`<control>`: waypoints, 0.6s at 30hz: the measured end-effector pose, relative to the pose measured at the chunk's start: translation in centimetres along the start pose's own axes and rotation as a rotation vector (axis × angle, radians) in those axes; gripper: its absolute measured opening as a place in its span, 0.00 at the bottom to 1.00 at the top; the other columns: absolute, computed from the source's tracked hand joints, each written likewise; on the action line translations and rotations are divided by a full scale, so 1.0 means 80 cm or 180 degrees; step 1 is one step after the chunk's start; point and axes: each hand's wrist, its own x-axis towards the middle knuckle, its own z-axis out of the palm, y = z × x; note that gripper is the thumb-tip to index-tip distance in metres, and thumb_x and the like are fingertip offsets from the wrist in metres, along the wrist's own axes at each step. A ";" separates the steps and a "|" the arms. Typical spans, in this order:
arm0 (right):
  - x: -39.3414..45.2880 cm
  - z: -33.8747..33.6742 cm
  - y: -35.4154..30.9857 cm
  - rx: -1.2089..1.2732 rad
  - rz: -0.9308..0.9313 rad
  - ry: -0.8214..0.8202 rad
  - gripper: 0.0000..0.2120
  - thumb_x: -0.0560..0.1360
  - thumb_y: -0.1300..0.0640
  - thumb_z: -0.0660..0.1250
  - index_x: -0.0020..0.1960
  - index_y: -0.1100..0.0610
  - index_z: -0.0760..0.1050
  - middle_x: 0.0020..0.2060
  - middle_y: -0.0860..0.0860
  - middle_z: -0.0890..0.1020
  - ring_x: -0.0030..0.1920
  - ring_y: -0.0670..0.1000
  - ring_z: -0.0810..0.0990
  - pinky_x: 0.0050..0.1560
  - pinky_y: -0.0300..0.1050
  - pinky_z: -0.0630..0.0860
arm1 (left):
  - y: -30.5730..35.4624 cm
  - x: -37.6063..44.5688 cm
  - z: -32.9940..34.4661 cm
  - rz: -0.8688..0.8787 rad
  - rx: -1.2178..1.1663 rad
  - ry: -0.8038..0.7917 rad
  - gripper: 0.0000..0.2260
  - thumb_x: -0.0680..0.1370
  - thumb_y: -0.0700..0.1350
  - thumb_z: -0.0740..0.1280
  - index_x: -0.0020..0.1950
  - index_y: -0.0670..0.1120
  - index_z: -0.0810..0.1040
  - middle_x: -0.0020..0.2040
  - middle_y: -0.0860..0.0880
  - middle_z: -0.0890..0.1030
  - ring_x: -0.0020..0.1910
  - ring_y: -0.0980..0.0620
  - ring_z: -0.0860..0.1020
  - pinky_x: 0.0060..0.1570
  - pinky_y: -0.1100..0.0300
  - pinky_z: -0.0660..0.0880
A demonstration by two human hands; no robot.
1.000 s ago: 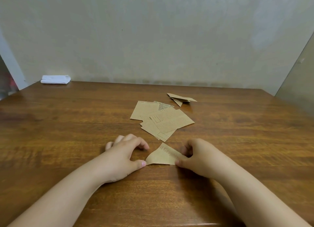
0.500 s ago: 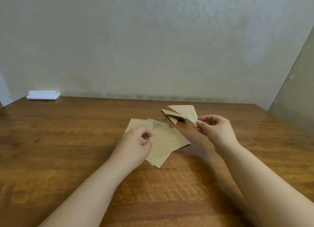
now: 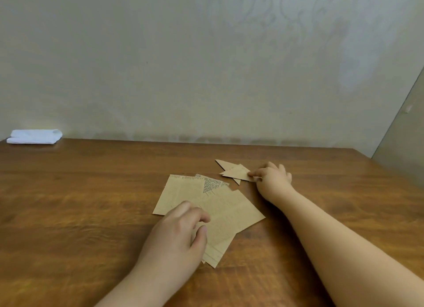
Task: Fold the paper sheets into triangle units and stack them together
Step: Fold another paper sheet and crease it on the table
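Forearms reach in from the near edge over a brown wooden table (image 3: pixel 80 215); the left hand (image 3: pixel 176 233) lies nearest, palm down, its fingers bent over the near part of a loose pile of flat tan paper sheets (image 3: pixel 220 208); the thumb and forefinger tips sit close together at the edge of the topmost sheet, though whether they actually pinch it cannot be told, since that hand is blurred. The sheets fan out from under this hand, running beyond it and to its right; they overlap one another at different angles, and one farther sheet shows a dark triangle of printed text (image 3: pixel 210 185) near its far end. Beyond the pile and to the right, the right hand (image 3: pixel 271 177) rests low on the table with its fingers curled; its thumb and fingertips pinch the right corner of a folded tan paper triangle (image 3: pixel 236 173). This triangle lies across other folded tan triangle units (image 3: pixel 223 163), whose points stick out behind and below it, just left of the right hand and apart from the flat sheets. Far off to the left of both hands, at the table's back edge against the pale wall (image 3: pixel 160 65), sits a folded white cloth (image 3: pixel 34 137).
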 end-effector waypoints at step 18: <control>-0.139 -0.026 -0.037 0.0254 0.0280 -0.0481 0.27 0.69 0.36 0.69 0.57 0.55 0.72 0.55 0.52 0.74 0.57 0.54 0.73 0.56 0.48 0.73 | 0.004 -0.004 -0.005 -0.0263 0.0318 -0.0611 0.08 0.78 0.47 0.64 0.55 0.54 0.79 0.55 0.63 0.75 0.62 0.61 0.69 0.69 0.58 0.60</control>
